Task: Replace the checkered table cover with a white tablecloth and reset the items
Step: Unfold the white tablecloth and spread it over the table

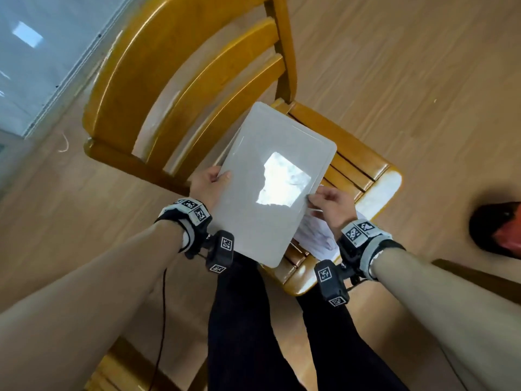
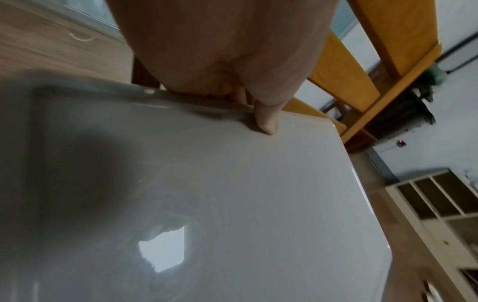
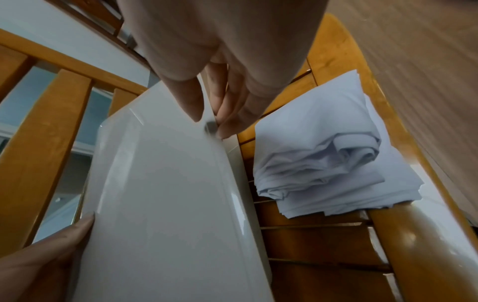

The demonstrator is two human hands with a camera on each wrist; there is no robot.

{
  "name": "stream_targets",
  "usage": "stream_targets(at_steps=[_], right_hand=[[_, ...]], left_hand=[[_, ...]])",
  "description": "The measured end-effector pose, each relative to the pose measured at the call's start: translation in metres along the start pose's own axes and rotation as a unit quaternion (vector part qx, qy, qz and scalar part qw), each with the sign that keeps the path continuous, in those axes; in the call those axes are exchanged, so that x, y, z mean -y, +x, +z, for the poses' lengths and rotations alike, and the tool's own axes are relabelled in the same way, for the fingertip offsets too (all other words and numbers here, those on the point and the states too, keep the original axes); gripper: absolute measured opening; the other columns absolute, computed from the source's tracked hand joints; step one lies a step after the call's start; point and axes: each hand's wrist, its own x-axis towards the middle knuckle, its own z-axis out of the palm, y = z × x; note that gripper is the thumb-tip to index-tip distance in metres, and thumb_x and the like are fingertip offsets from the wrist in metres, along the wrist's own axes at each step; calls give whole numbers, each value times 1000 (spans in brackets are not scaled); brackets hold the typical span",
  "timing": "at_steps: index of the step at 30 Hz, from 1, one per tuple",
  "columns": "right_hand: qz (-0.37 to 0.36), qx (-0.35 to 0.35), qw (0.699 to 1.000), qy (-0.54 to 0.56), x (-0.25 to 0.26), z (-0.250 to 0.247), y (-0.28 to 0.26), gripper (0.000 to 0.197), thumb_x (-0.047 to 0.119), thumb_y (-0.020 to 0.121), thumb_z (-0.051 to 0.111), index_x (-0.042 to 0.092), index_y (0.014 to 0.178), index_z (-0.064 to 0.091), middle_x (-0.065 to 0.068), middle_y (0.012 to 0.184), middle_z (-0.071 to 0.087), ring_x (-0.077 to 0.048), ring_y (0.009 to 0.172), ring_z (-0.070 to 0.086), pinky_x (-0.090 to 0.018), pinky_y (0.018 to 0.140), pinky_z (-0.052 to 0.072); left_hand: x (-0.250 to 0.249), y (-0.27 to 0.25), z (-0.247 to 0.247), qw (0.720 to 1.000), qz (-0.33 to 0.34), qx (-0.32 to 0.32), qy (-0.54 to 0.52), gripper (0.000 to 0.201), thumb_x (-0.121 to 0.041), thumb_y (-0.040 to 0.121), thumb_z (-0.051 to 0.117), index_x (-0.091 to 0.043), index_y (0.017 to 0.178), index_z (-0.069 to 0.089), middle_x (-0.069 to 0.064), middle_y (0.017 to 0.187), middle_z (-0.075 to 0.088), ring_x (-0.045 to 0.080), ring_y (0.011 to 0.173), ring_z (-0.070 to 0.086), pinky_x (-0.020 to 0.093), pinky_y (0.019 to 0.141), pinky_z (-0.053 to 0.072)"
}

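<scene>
I hold a white rectangular tray [image 1: 270,187] flat over the seat of a yellow wooden chair [image 1: 352,153]. My left hand [image 1: 217,179] grips the tray's left long edge, thumb on top. My right hand [image 1: 320,197] pinches the opposite edge. In the left wrist view the thumb of my left hand [image 2: 266,120] presses on the tray [image 2: 245,194] near its rim. In the right wrist view my right hand [image 3: 209,110] holds the rim of the tray [image 3: 165,183], thumb above and fingers below. A folded white tablecloth [image 3: 323,155] lies on the seat slats, showing beside the tray [image 1: 315,235] in the head view.
The chair's curved slatted back [image 1: 174,80] rises behind the tray. A red and black object [image 1: 499,230] sits on the wooden floor at the right. A thin cable [image 1: 163,306] hangs by my left arm. More yellow wood [image 1: 121,362] is at the bottom left. A pale shelf unit [image 2: 439,204] stands further off.
</scene>
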Motion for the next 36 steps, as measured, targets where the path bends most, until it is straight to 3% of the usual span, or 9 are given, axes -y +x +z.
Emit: stream_targets(at_steps=[5, 10, 14, 18, 23, 26, 29, 31, 36], right_hand=[[7, -68, 998, 13, -1, 17, 12, 13, 1, 87, 67, 13, 83, 68, -14, 81, 63, -26, 75, 60, -46, 79, 57], [21, -140, 990, 23, -7, 47, 23, 18, 8, 85, 72, 14, 102, 68, -1, 79, 63, -22, 74, 61, -42, 78, 59], [42, -173, 983, 37, -11, 65, 25, 23, 4, 86, 69, 14, 107, 68, 2, 81, 63, -20, 74, 61, -38, 74, 58], [44, -194, 979, 45, -13, 74, 29, 28, 1, 84, 65, 12, 110, 69, 4, 80, 61, -21, 74, 60, -44, 80, 58], [46, -214, 974, 55, -15, 75, 33, 30, 6, 81, 68, 17, 109, 69, 4, 80, 62, -32, 75, 64, -49, 78, 60], [63, -231, 969, 54, -19, 73, 33, 32, 9, 81, 72, 16, 112, 67, 6, 84, 64, -25, 82, 66, -47, 83, 59], [67, -223, 972, 44, -21, 73, 31, 35, 20, 76, 73, 20, 110, 66, 3, 91, 66, -30, 89, 67, -50, 85, 57], [64, -224, 972, 43, -21, 73, 30, 40, 25, 73, 72, 21, 112, 67, 1, 94, 65, -31, 90, 66, -50, 84, 57], [41, -236, 969, 53, -14, 74, 33, 41, 30, 75, 67, 23, 115, 65, -5, 108, 61, -24, 92, 64, -45, 88, 56]], left_hand=[[-5, 44, 1, 993, -3, 51, 111, 27, -41, 84, 53, -17, 92, 61, 5, 85, 59, 19, 78, 56, 42, 78, 51], [-3, 70, -1, 975, 0, 78, 210, 49, -45, 87, 49, -17, 126, 55, 8, 122, 63, 29, 109, 61, 49, 96, 50], [-8, 85, 2, 961, 16, 77, 265, 30, -24, 95, 51, -6, 117, 58, 13, 118, 60, 32, 106, 58, 42, 93, 48], [-10, 92, 12, 941, 10, 80, 330, 45, -18, 94, 46, -1, 136, 44, 16, 142, 43, 36, 122, 50, 46, 101, 43], [-13, 84, 23, 910, 20, 56, 409, 51, -20, 92, 49, -2, 139, 40, 12, 146, 34, 32, 130, 39, 47, 106, 38], [-14, 80, 26, 908, -14, 78, 412, 50, -24, 94, 47, -4, 139, 38, 12, 149, 32, 34, 127, 45, 45, 93, 43], [-18, 86, 26, 927, -55, 89, 359, 45, -24, 97, 44, -5, 138, 38, 13, 136, 44, 35, 100, 56, 37, 74, 38], [-21, 90, 26, 931, -57, 84, 351, 41, -23, 98, 44, -6, 136, 42, 14, 129, 50, 29, 84, 51, 34, 68, 36], [-27, 95, 28, 941, -60, 78, 323, 40, -23, 98, 44, -11, 136, 40, 13, 112, 58, 25, 75, 52, 29, 59, 36]])
